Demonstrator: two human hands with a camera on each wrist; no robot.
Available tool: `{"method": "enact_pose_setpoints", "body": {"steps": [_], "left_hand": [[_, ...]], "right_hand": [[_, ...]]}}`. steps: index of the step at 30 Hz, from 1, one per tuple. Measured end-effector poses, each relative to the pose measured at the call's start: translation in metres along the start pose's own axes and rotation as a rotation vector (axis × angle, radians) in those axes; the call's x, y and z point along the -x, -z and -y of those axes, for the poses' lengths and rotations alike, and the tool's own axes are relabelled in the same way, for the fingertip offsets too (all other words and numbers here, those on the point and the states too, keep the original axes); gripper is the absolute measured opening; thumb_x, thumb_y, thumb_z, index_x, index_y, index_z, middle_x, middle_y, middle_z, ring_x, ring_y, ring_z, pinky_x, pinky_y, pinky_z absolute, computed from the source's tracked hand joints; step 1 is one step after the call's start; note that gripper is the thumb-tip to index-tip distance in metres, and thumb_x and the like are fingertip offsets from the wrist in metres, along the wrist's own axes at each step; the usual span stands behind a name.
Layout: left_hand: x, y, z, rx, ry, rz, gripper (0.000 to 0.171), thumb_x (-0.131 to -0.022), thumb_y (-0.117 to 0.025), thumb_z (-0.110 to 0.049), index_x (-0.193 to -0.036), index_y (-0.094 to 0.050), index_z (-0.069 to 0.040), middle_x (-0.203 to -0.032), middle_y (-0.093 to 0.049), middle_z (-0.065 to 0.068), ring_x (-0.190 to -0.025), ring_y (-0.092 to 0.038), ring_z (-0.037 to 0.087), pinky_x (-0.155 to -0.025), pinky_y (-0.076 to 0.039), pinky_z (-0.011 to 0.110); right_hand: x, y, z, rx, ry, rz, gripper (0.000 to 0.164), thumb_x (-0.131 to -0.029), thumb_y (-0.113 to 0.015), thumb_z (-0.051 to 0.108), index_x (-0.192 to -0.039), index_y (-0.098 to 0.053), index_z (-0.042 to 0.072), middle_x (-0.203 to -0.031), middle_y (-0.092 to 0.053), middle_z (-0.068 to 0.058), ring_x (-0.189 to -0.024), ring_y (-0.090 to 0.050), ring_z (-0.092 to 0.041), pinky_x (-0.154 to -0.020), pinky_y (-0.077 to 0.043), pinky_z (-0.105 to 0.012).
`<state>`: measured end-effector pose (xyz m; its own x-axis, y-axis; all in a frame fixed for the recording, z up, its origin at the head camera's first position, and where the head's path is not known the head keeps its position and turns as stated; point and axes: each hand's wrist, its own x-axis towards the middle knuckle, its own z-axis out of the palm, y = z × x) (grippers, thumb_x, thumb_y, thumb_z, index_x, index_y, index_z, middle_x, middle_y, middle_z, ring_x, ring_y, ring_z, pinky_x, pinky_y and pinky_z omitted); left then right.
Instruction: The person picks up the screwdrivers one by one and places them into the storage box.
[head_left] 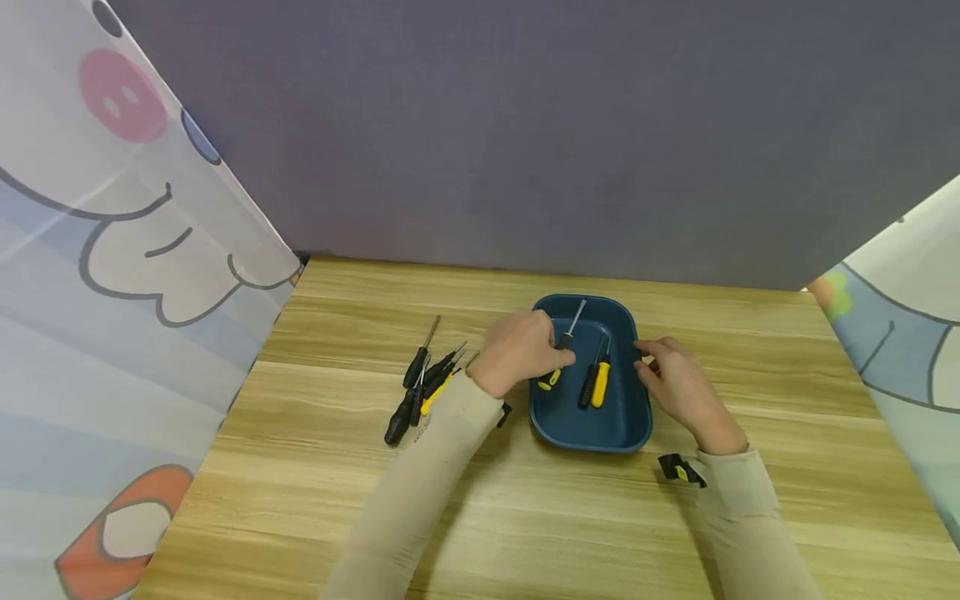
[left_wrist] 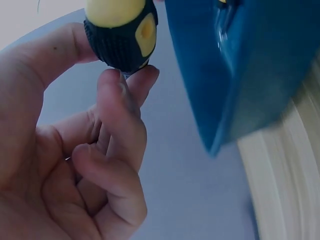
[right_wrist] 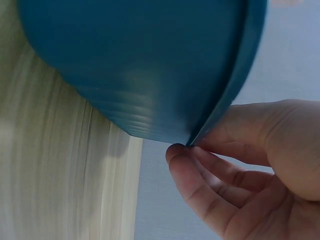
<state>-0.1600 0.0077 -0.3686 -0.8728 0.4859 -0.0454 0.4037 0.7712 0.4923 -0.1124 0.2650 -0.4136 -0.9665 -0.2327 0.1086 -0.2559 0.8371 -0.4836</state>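
My left hand (head_left: pixel 522 354) pinches a black-and-yellow screwdriver (head_left: pixel 551 380) by its handle over the left side of a blue plastic bin (head_left: pixel 585 437). Its metal shaft points away, toward the far end of the bin. In the left wrist view the handle (left_wrist: pixel 120 37) sits between thumb and fingertips. At the bin's right side, my right hand (head_left: pixel 678 383) pinches the rim, which the right wrist view shows close up. Inside the bin lie a yellow-handled screwdriver (head_left: pixel 601 386) and a black-handled one (head_left: pixel 588 389), side by side.
Several black-handled screwdrivers (head_left: pixel 405 412) lie in a loose pile on the wooden table (head_left: pixel 300 467), left of the bin; a yellow tool (head_left: pixel 435 395) is among them. My left sleeve partly covers the pile. A grey panel (head_left: pixel 525 150) stands behind the table, with printed curtains at both sides.
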Motion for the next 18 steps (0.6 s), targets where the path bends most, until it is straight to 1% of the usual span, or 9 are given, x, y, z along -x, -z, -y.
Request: {"method": "enact_pose_setpoints", "body": {"steps": [3, 8, 12, 18], "left_hand": [[-0.013, -0.005, -0.009, -0.011, 0.002, 0.032, 0.058, -0.087, -0.074, -0.039, -0.045, -0.039, -0.019, -0.041, -0.025, -0.009, -0.033, -0.020, 0.006, -0.036, -0.019, 0.021], [-0.029, -0.014, -0.019, -0.021, 0.021, 0.092, 0.053, -0.090, -0.072, -0.039, -0.050, -0.045, -0.018, -0.042, -0.031, -0.009, -0.032, -0.030, 0.006, -0.035, -0.029, 0.021], [-0.039, -0.020, -0.023, -0.026, 0.049, 0.126, 0.051, -0.091, -0.071, -0.040, -0.053, -0.046, -0.017, -0.044, -0.032, -0.007, -0.033, -0.032, 0.008, -0.036, -0.031, 0.022], [-0.047, -0.030, -0.024, -0.049, 0.096, 0.175, 0.050, -0.092, -0.071, -0.040, -0.054, -0.048, -0.017, -0.045, -0.033, -0.007, -0.035, -0.034, 0.008, -0.037, -0.033, 0.022]], "right_hand": [[0.000, 0.000, 0.000, 0.000, -0.002, -0.004, 0.035, -0.097, -0.060, 0.000, -0.129, -0.057, -0.014, -0.111, -0.057, -0.030, -0.082, -0.063, -0.033, -0.064, -0.055, -0.044], [0.000, 0.001, 0.001, -0.006, -0.020, 0.010, 0.035, -0.097, -0.060, 0.001, -0.130, -0.056, -0.014, -0.113, -0.056, -0.030, -0.084, -0.063, -0.033, -0.066, -0.055, -0.045], [-0.001, 0.002, 0.002, -0.008, -0.028, 0.016, 0.036, -0.098, -0.059, 0.001, -0.130, -0.056, -0.014, -0.113, -0.056, -0.030, -0.084, -0.063, -0.033, -0.066, -0.055, -0.045], [0.000, 0.000, 0.000, -0.010, -0.014, 0.003, 0.035, -0.097, -0.059, 0.001, -0.129, -0.056, -0.014, -0.112, -0.057, -0.030, -0.083, -0.062, -0.033, -0.065, -0.054, -0.045]]}}
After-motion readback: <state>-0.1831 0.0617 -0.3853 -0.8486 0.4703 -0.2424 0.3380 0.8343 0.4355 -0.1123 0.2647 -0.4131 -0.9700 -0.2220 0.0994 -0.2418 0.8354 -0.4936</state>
